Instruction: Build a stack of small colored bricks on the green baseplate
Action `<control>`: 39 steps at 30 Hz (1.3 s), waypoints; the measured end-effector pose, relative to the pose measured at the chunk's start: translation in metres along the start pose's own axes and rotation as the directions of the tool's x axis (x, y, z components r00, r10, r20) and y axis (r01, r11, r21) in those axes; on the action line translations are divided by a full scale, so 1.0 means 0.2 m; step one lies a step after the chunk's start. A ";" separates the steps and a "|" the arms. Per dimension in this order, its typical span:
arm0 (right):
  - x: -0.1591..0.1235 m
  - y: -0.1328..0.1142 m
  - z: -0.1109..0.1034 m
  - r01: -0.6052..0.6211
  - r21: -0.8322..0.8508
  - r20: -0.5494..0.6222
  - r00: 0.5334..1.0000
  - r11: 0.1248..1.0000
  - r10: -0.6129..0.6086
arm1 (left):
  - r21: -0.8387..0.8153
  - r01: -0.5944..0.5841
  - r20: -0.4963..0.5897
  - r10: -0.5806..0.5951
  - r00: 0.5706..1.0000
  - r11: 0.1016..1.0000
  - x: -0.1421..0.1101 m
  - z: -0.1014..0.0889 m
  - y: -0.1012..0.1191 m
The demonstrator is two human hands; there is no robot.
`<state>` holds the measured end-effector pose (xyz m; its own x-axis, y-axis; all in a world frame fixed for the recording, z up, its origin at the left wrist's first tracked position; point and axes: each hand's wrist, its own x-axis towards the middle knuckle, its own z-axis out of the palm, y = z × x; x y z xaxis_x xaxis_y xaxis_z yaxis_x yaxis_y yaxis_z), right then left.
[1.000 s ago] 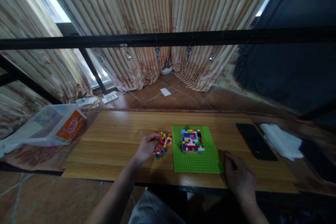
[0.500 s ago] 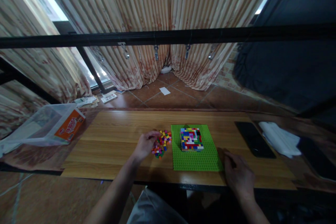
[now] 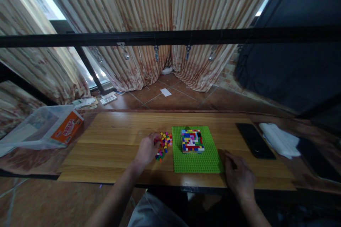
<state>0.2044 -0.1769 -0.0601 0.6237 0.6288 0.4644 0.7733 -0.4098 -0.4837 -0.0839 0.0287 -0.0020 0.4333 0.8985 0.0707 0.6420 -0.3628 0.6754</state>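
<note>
On the wooden table a green studded baseplate (image 3: 197,165) carries a low square block (image 3: 192,141) built of many-coloured toy bricks. Just left of the plate lies a pile of small loose toy bricks (image 3: 166,139). My left hand (image 3: 147,150) reaches into the pile's left side, its fingers bent together among the bricks. What is between those fingertips is too small to make out. Beside the plate's lower right edge rests my right hand (image 3: 239,172), fingers curled in and thumb near them, with no brick visible in it.
A dark phone-like slab (image 3: 255,141) lies at the table's right, with a white cloth-like item (image 3: 279,139) beyond it. To the left stands a clear plastic bin (image 3: 42,124) with an orange label. A black rail (image 3: 170,37) crosses above the table's far side, before curtains.
My left hand has shifted slightly upward along the pile, uncovering some lower bricks. My right hand keeps its place by the plate. The whole view has drifted a little.
</note>
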 end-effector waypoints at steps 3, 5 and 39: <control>0.00 0.00 0.00 -0.005 0.009 0.000 1.000 1.000 0.005 | 0.084 -0.035 -0.021 0.037 0.999 0.996 0.02 0.02 0.01; 0.00 0.00 0.00 -0.005 0.003 -0.004 1.000 1.000 0.005 | 0.136 -0.060 -0.007 0.061 0.998 0.989 0.04 0.02 0.01; 0.00 0.00 0.00 -0.014 -0.010 0.011 1.000 1.000 0.014 | 0.350 -0.073 0.101 0.040 0.994 0.934 0.09 -0.01 0.13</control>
<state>0.2039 -0.1768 -0.0612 0.6332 0.6305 0.4490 0.7656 -0.4250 -0.4829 -0.0610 0.0363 0.0192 0.5201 0.8538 0.0233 0.7893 -0.4908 0.3690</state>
